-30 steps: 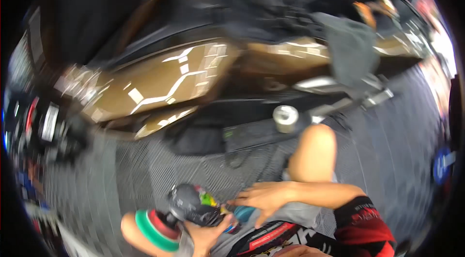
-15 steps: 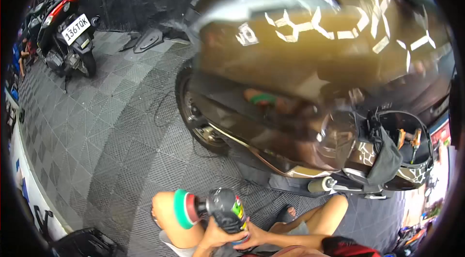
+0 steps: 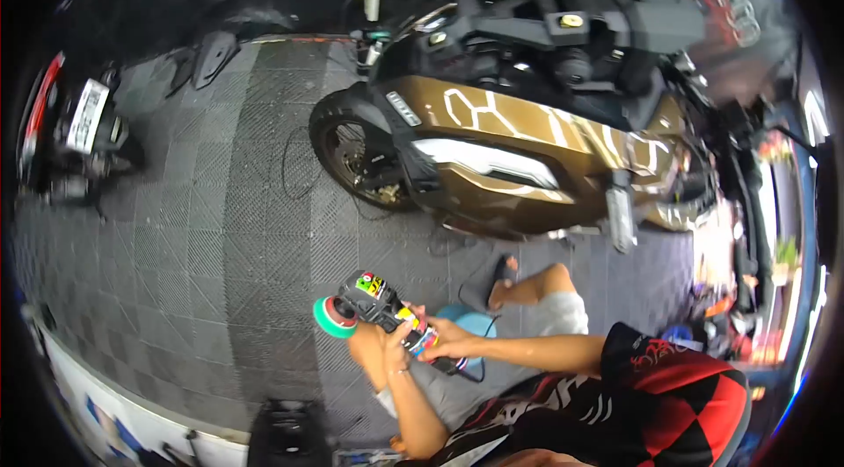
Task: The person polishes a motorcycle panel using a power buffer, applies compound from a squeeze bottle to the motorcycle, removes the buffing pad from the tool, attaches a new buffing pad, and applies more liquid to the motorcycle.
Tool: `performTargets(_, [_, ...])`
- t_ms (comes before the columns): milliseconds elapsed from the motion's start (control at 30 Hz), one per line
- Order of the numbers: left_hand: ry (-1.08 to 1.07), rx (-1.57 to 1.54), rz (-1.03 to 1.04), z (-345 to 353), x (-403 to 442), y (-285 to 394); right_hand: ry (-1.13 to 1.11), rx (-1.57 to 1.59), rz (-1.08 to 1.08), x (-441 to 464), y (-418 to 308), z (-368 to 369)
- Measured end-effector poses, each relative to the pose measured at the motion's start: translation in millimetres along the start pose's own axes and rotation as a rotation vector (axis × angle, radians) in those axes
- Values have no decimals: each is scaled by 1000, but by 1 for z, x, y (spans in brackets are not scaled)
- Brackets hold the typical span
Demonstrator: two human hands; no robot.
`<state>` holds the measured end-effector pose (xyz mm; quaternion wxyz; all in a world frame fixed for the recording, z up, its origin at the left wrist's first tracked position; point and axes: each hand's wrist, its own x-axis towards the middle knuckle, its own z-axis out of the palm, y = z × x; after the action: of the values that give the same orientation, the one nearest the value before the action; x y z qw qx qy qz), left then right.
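Left hand (image 3: 398,353) and right hand (image 3: 448,339) grip the polisher (image 3: 367,295), lower centre, its green pad (image 3: 332,321) beside a knee (image 3: 364,347) an accidental start could scrape.

On the far left, the white plate (image 3: 88,116) of the parked scooter (image 3: 75,137) bears dark characters too blurred to read with certainty. A short pale badge (image 3: 403,109) on the brown motorcycle (image 3: 492,115) carries dark lettering, also unclear. White and red lettering runs down the dark wall covering (image 3: 778,36) at the far right; its words cannot be made out. Near, the polisher (image 3: 378,302) has bright stickers with illegible print. The black-and-red shirt (image 3: 615,410) shows a large white H, and small, unreadable sleeve writing.
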<state>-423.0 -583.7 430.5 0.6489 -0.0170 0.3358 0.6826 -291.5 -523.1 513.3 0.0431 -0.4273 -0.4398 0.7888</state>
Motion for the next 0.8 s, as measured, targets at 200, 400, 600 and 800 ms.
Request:
performTargets(200, [-8,23,-397,3,-56,14,402,-617,26,-88,-4,51])
performTargets(400, [-202,248,-675,102,-102,85,1539,75,-391,-278,-145,53])
performTargets(600, [-378,669,-687,174,-114,128,1920,-880,-211,-387,-316,4])
performTargets(800, [-537,1104,-706,237,-113,126,1541,-720,52,-363,-313,-59])
